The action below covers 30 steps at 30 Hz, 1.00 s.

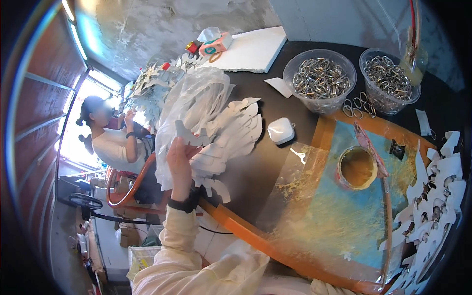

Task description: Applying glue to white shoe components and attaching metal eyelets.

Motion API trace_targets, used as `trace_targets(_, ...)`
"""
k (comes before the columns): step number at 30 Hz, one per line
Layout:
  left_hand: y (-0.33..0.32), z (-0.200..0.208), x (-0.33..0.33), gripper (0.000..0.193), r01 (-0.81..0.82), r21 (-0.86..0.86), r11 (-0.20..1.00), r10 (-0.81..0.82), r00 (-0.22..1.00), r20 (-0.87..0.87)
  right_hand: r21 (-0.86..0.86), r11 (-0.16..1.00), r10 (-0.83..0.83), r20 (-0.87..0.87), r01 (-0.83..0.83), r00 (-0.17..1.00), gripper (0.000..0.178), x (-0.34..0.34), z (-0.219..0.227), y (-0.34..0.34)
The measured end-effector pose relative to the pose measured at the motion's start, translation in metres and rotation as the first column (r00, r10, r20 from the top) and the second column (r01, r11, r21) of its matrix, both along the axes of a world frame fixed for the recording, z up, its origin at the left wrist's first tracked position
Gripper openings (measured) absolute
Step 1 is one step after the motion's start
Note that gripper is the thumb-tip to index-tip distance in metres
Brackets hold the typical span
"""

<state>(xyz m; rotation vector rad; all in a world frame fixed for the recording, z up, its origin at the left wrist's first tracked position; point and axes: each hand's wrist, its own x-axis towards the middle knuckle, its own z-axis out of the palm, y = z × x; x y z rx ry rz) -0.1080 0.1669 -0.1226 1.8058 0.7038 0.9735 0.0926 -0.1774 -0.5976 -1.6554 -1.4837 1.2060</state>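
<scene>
1. So the left hand (180,164) is up at the far left of the bench, fingers close together, and looks like it's pinching a grey-white piece (189,132). Right hand isn't in view, so can't tell there.
2. That piece sits just in front of a fanned pile of white cut-outs (238,135), right by a crumpled plastic bag (196,91).
3. Progress, my read: one batch of white pieces (455,189) is already laid out overlapping down the right side — too small to tell if anything's fixed on them. The left pile is plenty thick, so I'd call it well short of finished.
4. Supplies look fine: left tub (322,105) and right tub (393,105) are loaded with metal rings, and the glue pot (348,185) has yellowish stuff in it, brush (365,137) alongside.
5. Room: the bare dark tabletop (246,184) between pile and stained blue mat (314,221) is the open lane — only the small white case (281,131) crowds it. Watch the orange edge (275,248) nearest the body; the pile's lower end hangs close to it.
</scene>
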Motion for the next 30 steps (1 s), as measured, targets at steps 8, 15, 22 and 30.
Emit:
trace_targets(8, 0.009, -0.004, -0.002, 0.038, 0.016, -0.042, 0.999, -0.015, 1.0, 0.004, 0.022, 0.979, -0.205, 0.07, 0.204, 0.976, 0.03, -0.027, -0.014, -0.047)
trace_targets(15, 0.008, 0.003, 0.0, 0.037, 0.013, 0.043, 0.999, -0.014, 1.0, 0.01, 0.032, 0.957, -0.29, 0.199, 0.289, 0.936, 0.031, -0.017, -0.009, -0.088)
trace_targets(22, 0.023, -0.016, 0.002, 0.037, -0.06, 0.008, 0.998, 0.058, 0.99, 0.128, 0.151, 0.927, -0.373, 0.317, 0.342, 0.872, 0.031, 0.01, 0.002, -0.061)
trace_targets(30, 0.015, -0.01, 0.001, 0.035, -0.035, 0.138, 0.99, 0.011, 0.985, 0.171, 0.217, 0.884, -0.468, 0.395, 0.415, 0.79, 0.032, -0.008, 0.001, -0.08)
